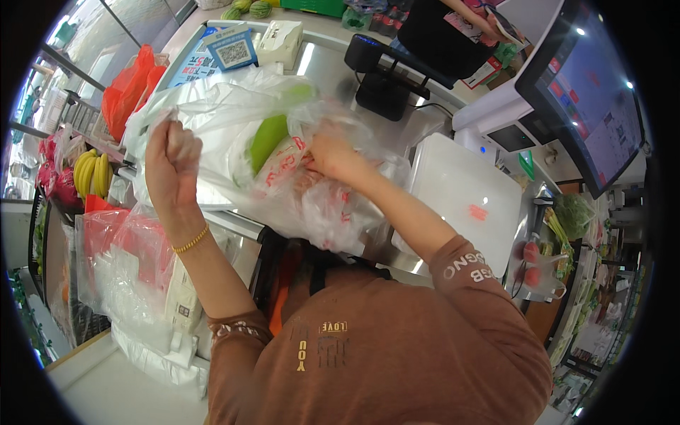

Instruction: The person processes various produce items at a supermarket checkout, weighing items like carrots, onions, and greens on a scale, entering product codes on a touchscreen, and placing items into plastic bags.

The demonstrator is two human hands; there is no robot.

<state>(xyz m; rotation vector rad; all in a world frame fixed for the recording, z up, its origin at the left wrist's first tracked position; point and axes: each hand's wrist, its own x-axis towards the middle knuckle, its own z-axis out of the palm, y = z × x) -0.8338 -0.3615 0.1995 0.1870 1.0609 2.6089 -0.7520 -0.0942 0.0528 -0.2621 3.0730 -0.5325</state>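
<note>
A large white plastic bag [212, 111] is spread over the counter in front of me. My left hand [174, 151] is closed in a fist on its left edge and holds it up. Inside, a long green item of produce [267, 141] shows beside a clear plastic bag with red print [284, 164]. My right hand [337, 154] reaches in from the right, its fingers gripping the red-printed bag among crumpled film. That hand is slightly blurred, and plastic partly covers its fingertips. The contents of the printed bag are hard to make out.
A white weighing plate [462, 196] lies to the right, below a touchscreen [589, 95]. A black scanner stand [385, 79], a tissue pack [280, 43] and a blue code sign [232, 50] stand behind. Plastic bags [133, 276] hang at left. Another person's arm [473, 18] holds a phone.
</note>
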